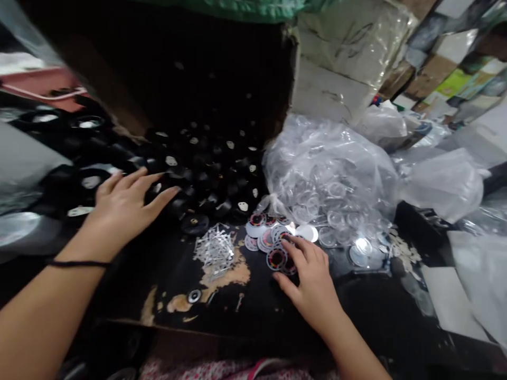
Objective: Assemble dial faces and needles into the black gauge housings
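Observation:
My left hand (124,203) reaches over a heap of black round casings (214,182) at the left, fingers spread, with nothing seen in its grasp. At the middle of the table, my right hand (311,266) has its fingers on a pile of printed round dials (276,258); thumb and fingertips are apart, and whether a dial is pinched cannot be made out. To the left of the dials lies a small heap of thin silvery-white hands (216,248), like clock hands. Clear round covers (336,219) spill from a plastic bag (328,158) behind my right hand.
A large dark open box (295,79) stands behind the casings. Wrapped cartons (336,63) rise at the back right. A white card (455,303) lies at the right. A small ring-shaped part (194,296) sits near the worn front edge of the black table (273,316).

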A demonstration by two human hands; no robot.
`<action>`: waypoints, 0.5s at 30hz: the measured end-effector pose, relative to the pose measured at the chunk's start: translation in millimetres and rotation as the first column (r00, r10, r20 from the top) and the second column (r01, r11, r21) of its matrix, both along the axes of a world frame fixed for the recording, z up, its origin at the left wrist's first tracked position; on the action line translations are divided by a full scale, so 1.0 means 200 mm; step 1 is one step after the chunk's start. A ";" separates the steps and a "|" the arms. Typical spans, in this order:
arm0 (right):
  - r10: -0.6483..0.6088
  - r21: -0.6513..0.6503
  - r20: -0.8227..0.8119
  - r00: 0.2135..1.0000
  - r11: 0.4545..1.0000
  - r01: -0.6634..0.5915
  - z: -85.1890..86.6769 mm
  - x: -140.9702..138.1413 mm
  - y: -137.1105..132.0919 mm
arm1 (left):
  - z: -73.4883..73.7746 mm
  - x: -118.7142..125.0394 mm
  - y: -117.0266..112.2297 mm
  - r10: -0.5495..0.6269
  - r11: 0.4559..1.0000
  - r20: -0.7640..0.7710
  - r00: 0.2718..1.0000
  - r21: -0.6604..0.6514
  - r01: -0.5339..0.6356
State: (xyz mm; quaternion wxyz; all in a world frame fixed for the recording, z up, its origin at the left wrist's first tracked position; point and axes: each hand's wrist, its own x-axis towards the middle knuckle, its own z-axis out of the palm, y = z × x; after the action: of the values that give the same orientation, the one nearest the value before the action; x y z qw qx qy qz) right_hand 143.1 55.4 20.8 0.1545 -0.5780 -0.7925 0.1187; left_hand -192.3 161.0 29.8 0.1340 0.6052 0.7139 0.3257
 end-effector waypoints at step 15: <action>0.101 0.184 -0.152 0.983 0.980 -0.072 -0.13 0.07 0.02 | -0.05 0.24 -0.32 -0.056 0.977 -0.279 0.959 0.182 0.110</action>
State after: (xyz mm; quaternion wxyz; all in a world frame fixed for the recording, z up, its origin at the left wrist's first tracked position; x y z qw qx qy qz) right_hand 157.1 58.5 -4.5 0.2637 -0.5151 -0.8094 0.1002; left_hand -144.4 98.0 18.9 -0.0119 0.6842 0.6638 0.3020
